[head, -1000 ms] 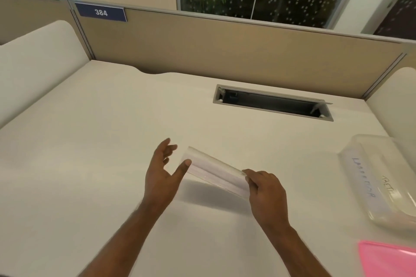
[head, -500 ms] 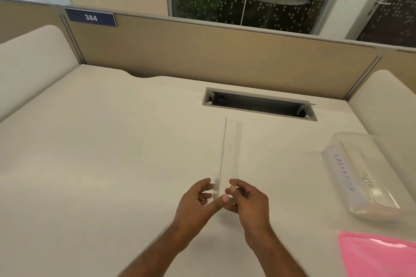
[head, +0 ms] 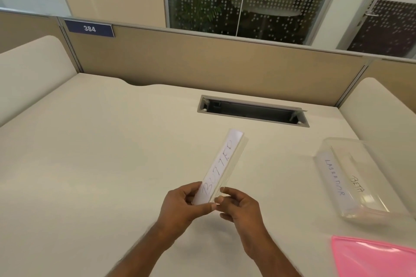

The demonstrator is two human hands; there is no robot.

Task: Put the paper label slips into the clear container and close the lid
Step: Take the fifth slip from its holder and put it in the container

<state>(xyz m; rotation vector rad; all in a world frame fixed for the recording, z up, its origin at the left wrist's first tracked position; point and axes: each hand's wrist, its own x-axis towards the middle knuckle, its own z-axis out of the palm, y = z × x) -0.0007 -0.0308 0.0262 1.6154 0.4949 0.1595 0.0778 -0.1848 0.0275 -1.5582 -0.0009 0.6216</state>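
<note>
A long white paper slip [head: 219, 164] with "BUTTER" written on it stands up over the desk, with a clear plastic strip along its right side. My left hand [head: 182, 207] pinches its lower end between thumb and fingers. My right hand [head: 238, 209] touches the same end from the right, fingers on the clear strip. The clear container [head: 353, 177] lies at the right of the desk, apart from both hands, with slips reading "LABRADOR" [head: 335, 177] and "BETA" [head: 358, 183] inside. A pink lid [head: 373, 256] lies at the bottom right corner.
The cream desk [head: 90, 164] has a recessed cable slot [head: 252, 111] at the back centre. A tan partition [head: 202, 63] with a "384" plate [head: 89, 28] runs behind. Padded side panels flank the desk left and right.
The slip went from lying slanted between spread hands to edge-on, then turned so its written face shows. Both hands came together at its near end.
</note>
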